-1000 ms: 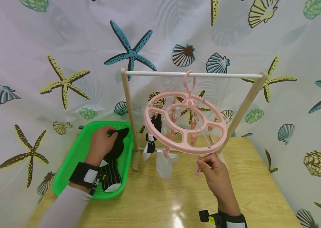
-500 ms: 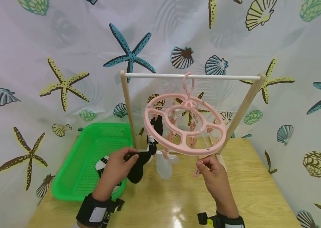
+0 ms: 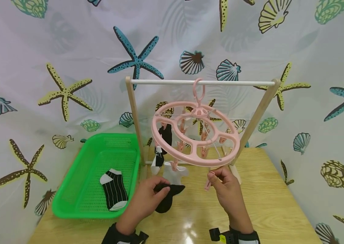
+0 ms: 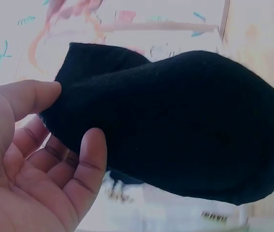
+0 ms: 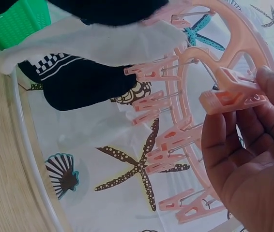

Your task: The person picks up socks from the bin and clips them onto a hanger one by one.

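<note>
Left hand [image 3: 147,200] pinches the black sock [image 3: 168,196] by one end — its long axis runs left-right, free end hanging toward the right hand [image 3: 225,189]. That hand pinches a pink clip [image 3: 207,184] dangling from the near rim of the round pink hanger [image 3: 194,135]. Sock sits just left of the clip & a bit lower, near but not touching. Striped sock [image 3: 114,189] lies in the green basket [image 3: 68,200], far left.
</note>
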The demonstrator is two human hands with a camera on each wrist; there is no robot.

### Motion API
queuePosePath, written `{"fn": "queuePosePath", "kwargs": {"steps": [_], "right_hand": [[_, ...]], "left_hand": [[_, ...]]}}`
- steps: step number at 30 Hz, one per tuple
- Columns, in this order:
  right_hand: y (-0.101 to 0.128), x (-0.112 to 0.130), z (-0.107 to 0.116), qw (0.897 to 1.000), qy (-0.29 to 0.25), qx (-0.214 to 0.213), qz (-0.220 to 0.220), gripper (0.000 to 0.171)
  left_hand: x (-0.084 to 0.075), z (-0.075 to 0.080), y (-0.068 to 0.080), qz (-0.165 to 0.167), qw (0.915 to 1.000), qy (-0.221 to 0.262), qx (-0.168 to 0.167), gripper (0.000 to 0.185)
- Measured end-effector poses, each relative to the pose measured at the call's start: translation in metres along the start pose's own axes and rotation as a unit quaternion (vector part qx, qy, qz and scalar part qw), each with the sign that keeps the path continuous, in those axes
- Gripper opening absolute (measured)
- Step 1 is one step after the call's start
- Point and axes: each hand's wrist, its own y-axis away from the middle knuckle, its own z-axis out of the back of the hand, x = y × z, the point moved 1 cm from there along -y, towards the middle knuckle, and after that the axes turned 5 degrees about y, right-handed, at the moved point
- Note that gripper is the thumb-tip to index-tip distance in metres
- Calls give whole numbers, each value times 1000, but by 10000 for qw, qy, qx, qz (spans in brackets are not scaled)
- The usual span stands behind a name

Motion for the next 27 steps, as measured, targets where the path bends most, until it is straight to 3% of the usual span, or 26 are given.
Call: {"fn": "queuePosePath", "kwargs": {"steps": [5,13,21,27], "right_hand": [[0,2,-2,9999,-123,21,112,8],[0,3,-5,9996,-248,-10,110,10],[1,4,-6,9997,-166,-63,-164,11],[1,2,-4,9996,-225,-36,154,8]], "left_hand": [[-7,-29,-3,-58,9987,423,281,8],[-14,-63,-10,47,9944,975,400,8],[-16,-78,-16,-149,9938,1100,42,8],[-18,-86,-19,-103,9887,1484,-158,7]]}}
